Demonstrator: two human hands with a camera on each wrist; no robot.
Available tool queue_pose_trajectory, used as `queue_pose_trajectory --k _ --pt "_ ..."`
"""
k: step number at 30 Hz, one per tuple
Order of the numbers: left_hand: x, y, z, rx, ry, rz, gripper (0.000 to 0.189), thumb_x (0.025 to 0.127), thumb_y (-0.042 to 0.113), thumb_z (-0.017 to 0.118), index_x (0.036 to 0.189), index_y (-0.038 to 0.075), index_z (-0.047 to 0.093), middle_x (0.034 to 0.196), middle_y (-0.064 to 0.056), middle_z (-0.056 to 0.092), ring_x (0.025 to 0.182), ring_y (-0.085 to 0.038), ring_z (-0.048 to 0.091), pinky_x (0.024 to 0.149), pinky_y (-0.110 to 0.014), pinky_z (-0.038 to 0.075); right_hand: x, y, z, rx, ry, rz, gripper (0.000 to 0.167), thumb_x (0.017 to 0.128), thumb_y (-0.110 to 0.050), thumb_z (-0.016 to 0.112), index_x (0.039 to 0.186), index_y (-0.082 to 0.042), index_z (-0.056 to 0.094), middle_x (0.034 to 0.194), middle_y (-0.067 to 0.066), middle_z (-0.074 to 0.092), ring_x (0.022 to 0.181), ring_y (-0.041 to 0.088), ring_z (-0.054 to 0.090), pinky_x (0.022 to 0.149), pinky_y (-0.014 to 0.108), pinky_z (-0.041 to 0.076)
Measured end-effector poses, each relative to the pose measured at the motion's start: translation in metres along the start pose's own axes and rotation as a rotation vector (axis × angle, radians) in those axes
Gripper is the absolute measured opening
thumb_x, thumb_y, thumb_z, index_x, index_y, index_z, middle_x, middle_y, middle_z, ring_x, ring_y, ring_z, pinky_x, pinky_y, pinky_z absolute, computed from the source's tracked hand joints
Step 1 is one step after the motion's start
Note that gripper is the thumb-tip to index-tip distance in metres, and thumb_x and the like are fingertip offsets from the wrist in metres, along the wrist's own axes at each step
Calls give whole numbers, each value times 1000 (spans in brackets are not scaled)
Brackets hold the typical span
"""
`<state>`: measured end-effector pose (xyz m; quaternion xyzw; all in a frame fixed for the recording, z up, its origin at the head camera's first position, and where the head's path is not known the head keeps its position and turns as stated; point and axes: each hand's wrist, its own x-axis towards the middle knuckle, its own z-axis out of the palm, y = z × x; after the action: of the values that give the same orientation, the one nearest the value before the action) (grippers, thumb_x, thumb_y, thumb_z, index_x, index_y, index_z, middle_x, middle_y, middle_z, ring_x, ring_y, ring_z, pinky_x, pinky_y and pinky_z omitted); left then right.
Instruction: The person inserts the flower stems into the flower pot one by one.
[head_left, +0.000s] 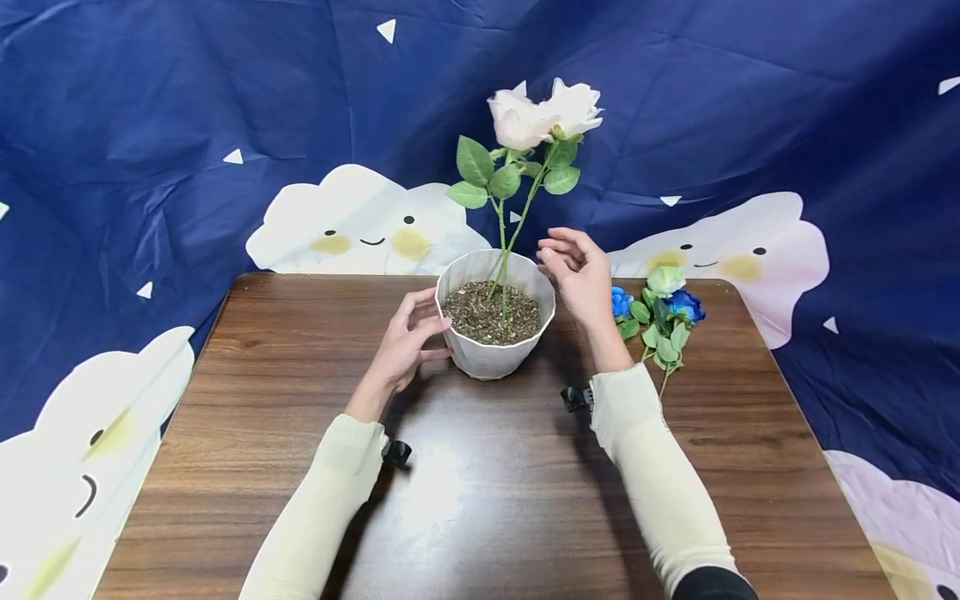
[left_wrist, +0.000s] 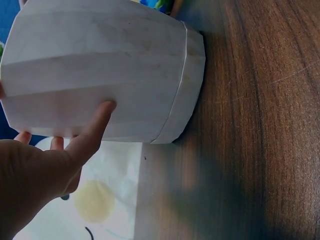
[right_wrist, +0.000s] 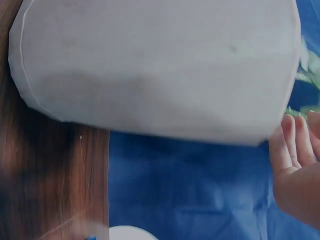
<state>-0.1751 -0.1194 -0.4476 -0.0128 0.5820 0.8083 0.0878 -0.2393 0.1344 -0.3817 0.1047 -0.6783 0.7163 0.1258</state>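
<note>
A white faceted flower pot (head_left: 491, 363) with dark soil (head_left: 480, 315) stands at the back middle of the table. Two white roses (head_left: 573, 107) on green stems rise from the soil, their stems crossing low down. My left hand (head_left: 408, 342) touches the pot's left side with spread fingers, one fingertip near the rim. In the left wrist view, its extended finger (left_wrist: 95, 129) lies against the pot wall (left_wrist: 100, 65). Just right of the rim, my right hand (head_left: 581, 275) is raised with loosely bent fingers and nothing in them. The right wrist view shows its fingers (right_wrist: 292, 142) by the rim.
Blue roses (head_left: 683, 307) and a pale green-white rose (head_left: 665, 281) with leaves lie on the table at the back right, partly behind my right wrist. The brown wooden table (head_left: 480, 517) ends behind the pot, against a blue curtain (head_left: 225, 83) with clouds.
</note>
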Motion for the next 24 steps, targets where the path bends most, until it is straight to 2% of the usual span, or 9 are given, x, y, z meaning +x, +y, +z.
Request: queue_pose_trajectory --k 5,8,12,16,21,24 --pt "0 -1 -1 1 2 -6 62 93 0 65 149 9 41 144 -21 43 118 -31 54 89 -63 56 -1 4 -21 74 96 31 29 94 12 62 122 18 57 98 12 71 85 19 72 75 29 64" --pt "1 -1 -2 3 -2 -6 62 93 0 64 149 9 40 145 -21 43 118 -30 54 91 -65 55 -4 6 -34 105 155 57 26 94 10 63 119 14 60 97 11 72 85 22 72 74 27 64" --pt "2 0 -2 -3 -5 -2 62 94 0 64 150 9 39 145 -22 42 117 -30 55 93 -68 52 -9 9 -53 137 209 106 21 94 6 66 115 5 65 96 10 73 82 18 71 72 26 64" --pt "1 0 -2 -6 -5 -6 62 94 1 64 150 9 39 145 -21 43 116 -28 55 94 -70 50 -15 14 -72 158 245 158 19 94 6 65 113 4 65 93 8 73 78 16 70 70 26 64" --pt "1 0 -2 -7 -8 -5 62 93 1 64 150 10 40 145 -21 44 117 -29 54 93 -69 51 -22 20 -90 161 271 246 20 94 4 67 114 3 65 92 5 74 77 14 70 69 25 64" --pt "1 -1 -2 -4 -10 -2 62 94 1 64 150 10 40 144 -22 43 117 -31 54 93 -69 51 -28 25 -99 162 256 296 22 95 1 67 117 4 63 90 2 74 78 14 70 71 26 64"
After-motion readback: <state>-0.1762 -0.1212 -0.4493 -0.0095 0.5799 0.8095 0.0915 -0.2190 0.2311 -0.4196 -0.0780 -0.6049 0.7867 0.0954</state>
